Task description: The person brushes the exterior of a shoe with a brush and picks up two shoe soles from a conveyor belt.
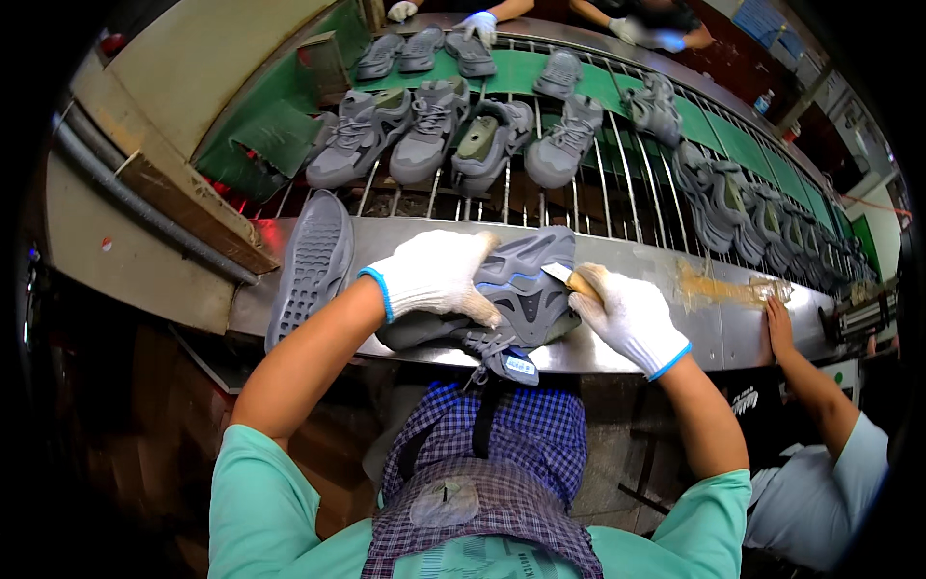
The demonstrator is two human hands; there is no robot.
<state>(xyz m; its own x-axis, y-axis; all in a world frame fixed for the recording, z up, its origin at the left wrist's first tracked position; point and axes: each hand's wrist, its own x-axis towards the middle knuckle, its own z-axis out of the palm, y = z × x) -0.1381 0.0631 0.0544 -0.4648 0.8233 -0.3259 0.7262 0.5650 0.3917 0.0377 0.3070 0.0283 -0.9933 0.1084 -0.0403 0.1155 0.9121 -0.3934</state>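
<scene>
A grey sneaker lies on its side on the metal ledge, its sole toward the conveyor and its laces and tongue hanging toward me. My left hand, in a white knit glove with a blue cuff, is closed over the shoe and grips it. My right hand, gloved the same way, pinches a short tan-handled tool. The tool's pale flat tip meets the sneaker's sidewall near the sole; whether it is a blade or bristles I cannot tell. Left of my left hand, a second grey shoe shows its studded sole.
Beyond the metal ledge runs a roller conveyor with several grey sneakers. Across it, gloved hands of other people work. At right, a co-worker's hand rests on the ledge. A pale panel bounds the left.
</scene>
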